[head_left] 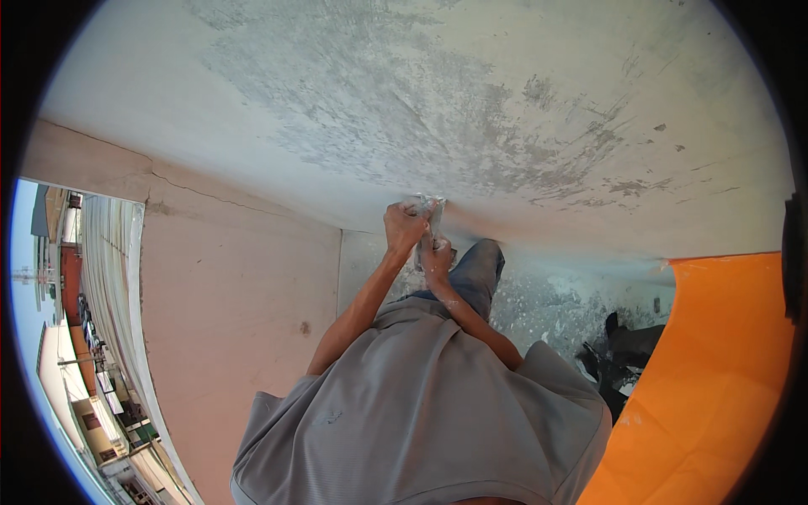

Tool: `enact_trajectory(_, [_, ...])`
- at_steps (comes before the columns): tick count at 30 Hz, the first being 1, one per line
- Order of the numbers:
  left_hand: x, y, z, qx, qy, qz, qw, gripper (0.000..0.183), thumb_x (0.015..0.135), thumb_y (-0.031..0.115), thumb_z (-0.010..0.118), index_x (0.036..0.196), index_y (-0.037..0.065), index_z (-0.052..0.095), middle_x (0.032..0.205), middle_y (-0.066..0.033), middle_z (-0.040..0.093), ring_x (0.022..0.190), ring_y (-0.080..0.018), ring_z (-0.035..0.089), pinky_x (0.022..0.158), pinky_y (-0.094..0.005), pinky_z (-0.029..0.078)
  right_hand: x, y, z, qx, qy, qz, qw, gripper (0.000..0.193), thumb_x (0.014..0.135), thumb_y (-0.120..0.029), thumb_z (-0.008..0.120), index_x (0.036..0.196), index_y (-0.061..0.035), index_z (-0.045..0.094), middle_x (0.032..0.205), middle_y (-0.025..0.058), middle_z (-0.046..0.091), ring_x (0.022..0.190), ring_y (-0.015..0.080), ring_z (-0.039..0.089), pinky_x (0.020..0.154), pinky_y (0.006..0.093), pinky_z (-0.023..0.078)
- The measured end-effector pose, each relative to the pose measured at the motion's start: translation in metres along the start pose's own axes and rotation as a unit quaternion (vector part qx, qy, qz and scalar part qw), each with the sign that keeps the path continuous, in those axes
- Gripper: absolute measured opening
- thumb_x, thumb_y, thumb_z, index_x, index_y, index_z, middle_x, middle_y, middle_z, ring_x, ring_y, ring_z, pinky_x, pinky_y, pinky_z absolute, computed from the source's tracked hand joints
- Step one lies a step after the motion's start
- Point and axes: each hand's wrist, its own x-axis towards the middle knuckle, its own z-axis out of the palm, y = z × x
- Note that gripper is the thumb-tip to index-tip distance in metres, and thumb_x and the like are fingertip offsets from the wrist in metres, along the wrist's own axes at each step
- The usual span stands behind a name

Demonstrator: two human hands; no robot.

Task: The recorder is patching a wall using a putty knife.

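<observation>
Head view: right hand (437,255) grips grey tool (437,220) near wall (505,118); left hand (406,225) curled at tool's left, grip unclear.

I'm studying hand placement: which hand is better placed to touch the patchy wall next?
Probably the left hand: it appears higher in the picture, nearer the patchy wall, while the right hand sits lower, beside the jeans.
</observation>
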Motion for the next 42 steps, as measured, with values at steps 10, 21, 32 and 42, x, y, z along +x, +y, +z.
enact_trajectory(10, [0.008,-0.029,0.008,-0.229,-0.129,-0.134,0.955,0.020,0.095,0.025,0.068,0.084,0.007,0.069,0.068,0.0022,0.060,0.053,-0.0059,0.048,0.046,-0.0262,0.033,0.003,-0.015,-0.022,-0.294,0.109,-0.215,0.925,0.024,0.094,-0.020,0.063,0.089,0.0035,0.067,0.073,0.0172,0.067,0.066,0.0291,0.065,0.065,0.0400,0.047])
enact_trajectory(21, [0.017,-0.077,0.025,-0.441,-0.177,-0.153,0.866,0.011,0.094,0.010,0.061,0.102,0.005,0.066,0.094,-0.0063,0.068,0.081,-0.0167,0.067,0.078,-0.0334,0.057,-0.003,-0.032,-0.035,-0.443,0.096,-0.252,0.855,0.018,0.087,-0.014,0.063,0.086,0.0033,0.069,0.076,0.0250,0.066,0.074,0.0459,0.062,0.071,0.0527,0.046])
enact_trajectory(32, [0.002,-0.005,0.007,-0.145,-0.061,-0.078,0.985,0.027,0.090,0.019,0.073,0.072,0.000,0.066,0.065,-0.0015,0.063,0.055,-0.0076,0.053,0.046,-0.0268,0.037,0.020,0.009,-0.023,-0.224,0.068,-0.049,0.971,0.036,0.096,-0.029,0.063,0.082,0.0037,0.065,0.062,0.0146,0.061,0.054,0.0282,0.059,0.055,0.0419,0.044])
enact_trajectory(42, [0.001,0.020,-0.018,-0.082,-0.066,-0.004,0.994,0.023,0.089,0.020,0.075,0.076,0.001,0.070,0.064,-0.0007,0.063,0.054,-0.0064,0.052,0.047,-0.0257,0.039,0.012,-0.014,0.007,-0.020,-0.030,-0.040,0.999,0.040,0.102,-0.036,0.056,0.077,-0.0044,0.057,0.055,-0.0033,0.046,0.044,0.0083,0.041,0.042,0.0303,0.031])
